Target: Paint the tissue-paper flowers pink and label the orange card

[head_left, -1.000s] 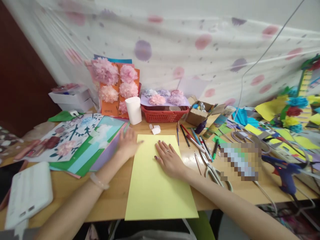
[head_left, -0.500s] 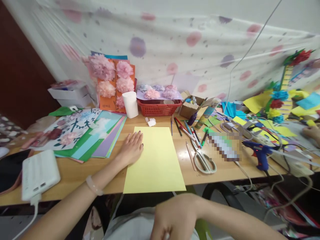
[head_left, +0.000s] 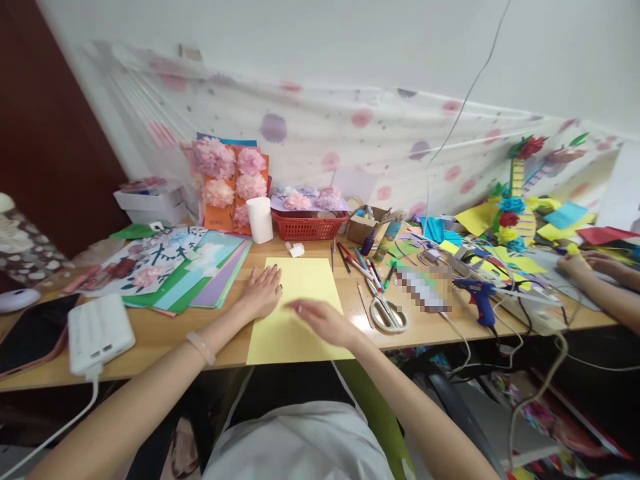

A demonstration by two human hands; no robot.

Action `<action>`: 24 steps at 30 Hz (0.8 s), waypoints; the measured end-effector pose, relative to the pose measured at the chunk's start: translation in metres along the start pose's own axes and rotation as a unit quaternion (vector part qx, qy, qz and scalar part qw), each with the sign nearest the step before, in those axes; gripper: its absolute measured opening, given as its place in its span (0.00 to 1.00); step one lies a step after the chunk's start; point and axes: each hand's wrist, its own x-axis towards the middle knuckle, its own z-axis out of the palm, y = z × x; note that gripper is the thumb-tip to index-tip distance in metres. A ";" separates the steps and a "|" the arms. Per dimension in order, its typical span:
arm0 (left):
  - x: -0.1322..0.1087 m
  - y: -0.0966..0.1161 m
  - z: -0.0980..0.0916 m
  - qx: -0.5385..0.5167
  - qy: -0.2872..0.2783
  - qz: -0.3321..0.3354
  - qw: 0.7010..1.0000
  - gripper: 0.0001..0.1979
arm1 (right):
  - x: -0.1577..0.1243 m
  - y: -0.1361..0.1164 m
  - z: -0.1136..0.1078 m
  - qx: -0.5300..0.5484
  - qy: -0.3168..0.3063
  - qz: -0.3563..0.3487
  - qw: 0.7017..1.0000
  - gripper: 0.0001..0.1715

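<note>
A plain yellow sheet of paper [head_left: 300, 340] lies at the front edge of the wooden table. Flat on its left edge rests my left hand [head_left: 263, 293], fingers stretched out, with a pale bracelet on the wrist. Over the right half of the sheet is my right hand [head_left: 323, 320], fingers extended and holding nothing; whether it touches the paper I cannot tell. Just right of the sheet lie scissors with pale handles [head_left: 389, 315], a thin brown stick [head_left: 365, 305] and several markers [head_left: 367, 267].
Left are coloured papers [head_left: 220, 280], a white power bank [head_left: 101, 333] and a phone [head_left: 37, 337]. A red basket [head_left: 311, 227] and a white cup-like roll [head_left: 260, 220] stand behind. Right, a blue glue gun [head_left: 483, 303] sits among cables; another person's hands [head_left: 583, 267] are beyond.
My right hand has risen from below the table edge to over the yellow paper, its fingers now extended. My left hand stays on the sheet. The view has tilted up and turned right.
</note>
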 end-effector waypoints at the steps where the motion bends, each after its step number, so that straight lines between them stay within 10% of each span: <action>1: 0.000 0.000 -0.002 -0.002 -0.003 0.000 1.000 0.29 | 0.012 0.010 -0.002 -0.018 0.039 0.032 0.999 0.28; 9: -0.047 0.034 -0.026 -0.052 -0.101 0.044 0.993 0.32 | 0.047 0.051 0.014 -0.104 0.085 0.103 0.985 0.32; 12: -0.088 0.049 -0.066 -0.116 -0.222 0.183 0.951 0.36 | 0.045 0.051 0.015 -0.121 0.080 0.105 0.984 0.32; 13: -0.096 0.050 -0.082 -0.156 -0.284 0.260 0.910 0.32 | 0.045 0.051 0.014 -0.126 0.079 0.105 0.983 0.32; 15: -0.099 0.047 -0.109 -0.301 -0.492 0.442 0.687 0.34 | 0.046 0.052 0.014 -0.135 0.077 0.105 0.982 0.32; 16: -0.094 0.044 -0.115 -0.349 -0.461 0.424 0.698 0.34 | 0.046 0.052 0.014 -0.138 0.076 0.104 0.982 0.32; 19: -0.069 0.044 -0.094 -0.290 -0.087 0.126 0.945 0.32 | 0.045 0.051 0.014 -0.147 0.076 0.100 0.981 0.31; 24: -0.071 0.055 -0.034 -0.214 -0.106 0.092 0.967 0.42 | 0.044 0.050 0.015 -0.153 0.090 0.093 0.980 0.30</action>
